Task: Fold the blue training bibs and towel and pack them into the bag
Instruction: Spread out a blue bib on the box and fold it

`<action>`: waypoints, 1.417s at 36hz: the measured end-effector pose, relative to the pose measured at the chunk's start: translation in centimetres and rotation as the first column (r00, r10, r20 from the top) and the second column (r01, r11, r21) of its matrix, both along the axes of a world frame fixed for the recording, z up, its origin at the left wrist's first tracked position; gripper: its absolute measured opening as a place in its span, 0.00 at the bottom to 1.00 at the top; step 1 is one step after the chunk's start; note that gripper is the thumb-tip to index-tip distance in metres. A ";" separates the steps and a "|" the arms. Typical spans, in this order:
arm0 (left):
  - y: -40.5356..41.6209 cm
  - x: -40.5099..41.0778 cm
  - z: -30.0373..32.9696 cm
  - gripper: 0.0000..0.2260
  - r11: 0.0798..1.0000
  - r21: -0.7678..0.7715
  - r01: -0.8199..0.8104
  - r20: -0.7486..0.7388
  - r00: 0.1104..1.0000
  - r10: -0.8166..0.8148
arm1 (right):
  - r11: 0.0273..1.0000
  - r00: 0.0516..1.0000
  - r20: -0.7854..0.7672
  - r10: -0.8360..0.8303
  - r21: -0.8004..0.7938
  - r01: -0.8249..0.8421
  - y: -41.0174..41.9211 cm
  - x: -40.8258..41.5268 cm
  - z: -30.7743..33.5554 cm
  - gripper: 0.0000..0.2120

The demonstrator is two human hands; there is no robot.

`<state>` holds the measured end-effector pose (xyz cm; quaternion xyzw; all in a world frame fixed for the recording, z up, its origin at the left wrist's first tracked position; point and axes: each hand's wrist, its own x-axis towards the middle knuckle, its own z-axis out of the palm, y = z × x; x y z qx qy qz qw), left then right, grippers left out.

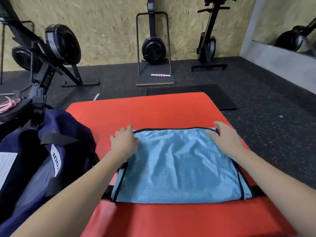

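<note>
Head view: blue training bib (179, 168), lying flat on red mat (153, 112). Left hand (124, 141) and right hand (222, 135), fingers spread, resting on far corners, well apart. Navy bag (51, 151), just left of mat, touching its edge.

The bag (34, 165) is cut off by the left edge.

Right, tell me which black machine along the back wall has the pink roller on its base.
The middle machine: the pink roller lies on its flat base board; the others' bases are bare.
</note>
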<state>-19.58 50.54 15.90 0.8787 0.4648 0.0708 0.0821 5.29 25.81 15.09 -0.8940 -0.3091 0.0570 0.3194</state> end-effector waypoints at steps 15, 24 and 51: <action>-13.4 -6.0 -7.0 0.32 0.944 -0.073 0.321 -0.065 0.943 -0.326 | 0.872 0.934 0.210 0.290 -0.460 -0.167 -6.6 -14.4 -6.7 0.50; -9.2 -12.3 -6.4 0.36 0.984 -0.054 0.170 -0.059 0.983 -0.173 | 0.827 0.952 0.154 0.265 -0.544 -0.143 -8.8 -12.4 -5.7 0.53; -12.6 -9.2 -7.8 0.33 0.989 0.065 0.134 -0.075 0.989 -0.129 | 0.915 0.924 0.015 -0.381 -0.139 0.380 -15.2 -14.4 -4.0 0.11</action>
